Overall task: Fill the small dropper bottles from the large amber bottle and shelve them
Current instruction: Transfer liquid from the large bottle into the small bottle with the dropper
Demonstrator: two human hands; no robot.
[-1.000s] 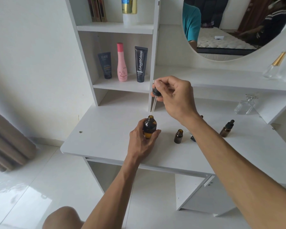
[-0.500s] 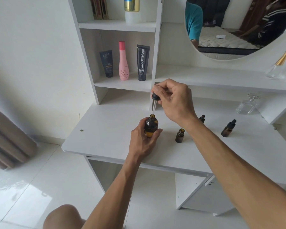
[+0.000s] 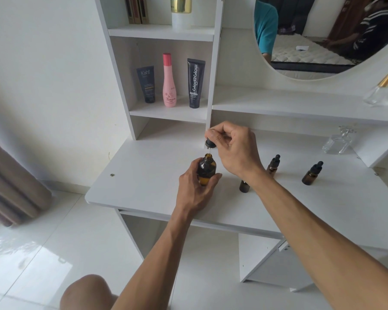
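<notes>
**Dropper poised over the open amber bottle**

My right hand [image 3: 233,148] pinches the black cap of a dropper [image 3: 210,143] between thumb and fingertips, the other fingers curled in. The glass stem hangs from the cap, pointing down at the open mouth of the large amber bottle [image 3: 206,170]; I cannot tell whether its tip has entered the neck. My left hand [image 3: 196,186] is wrapped round that bottle's lower body, holding it upright on the white dressing table [image 3: 143,175].

Just right of the big bottle, partly hidden by my right wrist, stands a small amber bottle [image 3: 244,186] that seems uncapped. Further right stand two small dropper bottles with black caps on, one near my wrist [image 3: 273,164], one well apart [image 3: 312,173].

I judge this as the drawing-up step. Next the stem must go straight down the narrow neck, then carry liquid to the open small bottle without drips. None of the small bottles is shelved yet.
</notes>
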